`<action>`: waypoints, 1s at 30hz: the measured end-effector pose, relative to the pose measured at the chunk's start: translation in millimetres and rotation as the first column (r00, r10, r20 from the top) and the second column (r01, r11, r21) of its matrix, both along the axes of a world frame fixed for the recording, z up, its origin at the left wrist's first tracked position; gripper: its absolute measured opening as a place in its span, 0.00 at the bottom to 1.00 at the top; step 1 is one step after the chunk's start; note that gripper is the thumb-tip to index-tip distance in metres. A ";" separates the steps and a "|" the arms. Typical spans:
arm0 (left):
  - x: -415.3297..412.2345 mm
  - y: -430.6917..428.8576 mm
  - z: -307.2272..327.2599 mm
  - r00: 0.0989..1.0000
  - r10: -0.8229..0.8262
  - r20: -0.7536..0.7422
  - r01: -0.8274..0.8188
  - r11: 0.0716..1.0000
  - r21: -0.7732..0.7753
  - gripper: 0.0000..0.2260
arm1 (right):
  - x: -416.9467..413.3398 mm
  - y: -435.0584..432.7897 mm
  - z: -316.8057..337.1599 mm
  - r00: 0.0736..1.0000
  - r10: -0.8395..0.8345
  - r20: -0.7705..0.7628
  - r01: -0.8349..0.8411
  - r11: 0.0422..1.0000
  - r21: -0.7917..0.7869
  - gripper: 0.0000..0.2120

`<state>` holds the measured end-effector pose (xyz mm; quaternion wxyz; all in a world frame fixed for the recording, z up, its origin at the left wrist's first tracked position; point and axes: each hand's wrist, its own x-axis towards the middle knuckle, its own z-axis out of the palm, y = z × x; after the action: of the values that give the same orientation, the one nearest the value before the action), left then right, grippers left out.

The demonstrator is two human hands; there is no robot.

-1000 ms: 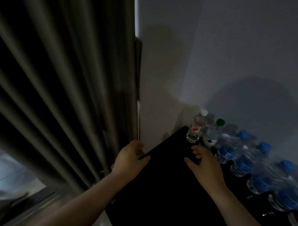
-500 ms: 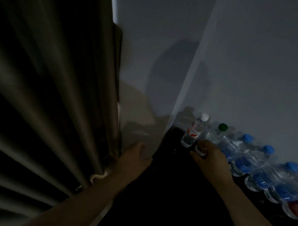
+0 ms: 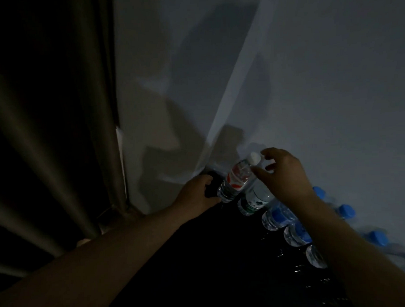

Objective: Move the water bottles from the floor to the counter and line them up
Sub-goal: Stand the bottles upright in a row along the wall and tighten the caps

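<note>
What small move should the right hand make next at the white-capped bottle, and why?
Probably close the right hand on the white cap and steady the bottle in line with the row. The fingers are spread around the cap but do not appear to grip it. This bottle stands at the row's far end, and the left hand is near its base.
</note>
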<state>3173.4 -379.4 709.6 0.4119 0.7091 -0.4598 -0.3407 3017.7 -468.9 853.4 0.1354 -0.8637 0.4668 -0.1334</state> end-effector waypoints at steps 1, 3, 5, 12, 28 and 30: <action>-0.3 -9.1 -1.4 1.000 0.008 -0.009 -0.008 1.000 0.003 0.32 | 3.1 -5.0 -0.6 1.000 -0.005 -0.029 0.005 1.000 -0.003 0.24; -1.5 -27.9 -6.5 1.000 0.010 -0.025 -0.010 1.000 0.012 0.32 | 9.3 -15.7 -3.4 0.996 -0.017 -0.085 0.017 1.000 0.000 0.26; -3.7 -44.8 -14.0 0.999 -0.028 0.028 0.028 1.000 0.008 0.29 | 14.4 -26.5 -8.1 0.991 -0.010 -0.133 0.009 1.000 -0.011 0.27; -2.0 -76.8 -36.1 0.975 -0.136 0.177 0.144 0.989 -0.037 0.30 | 23.7 -52.0 -17.5 0.976 0.017 -0.218 -0.022 0.999 -0.023 0.19; -18.6 -90.6 -65.5 0.989 -0.049 0.142 0.071 0.986 -0.151 0.29 | 0.9 -74.3 -18.1 0.958 0.225 -0.179 -0.229 0.974 -0.002 0.16; -19.3 -90.8 -67.7 0.989 -0.059 0.133 0.077 0.987 -0.138 0.28 | -1.3 -75.2 -19.6 0.960 0.227 -0.163 -0.229 0.973 0.008 0.16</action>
<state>3154.1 -470.1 641.9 0.4194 0.6820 -0.5327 -0.2744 3016.4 -544.1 833.8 0.1066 -0.9205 0.3728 -0.0485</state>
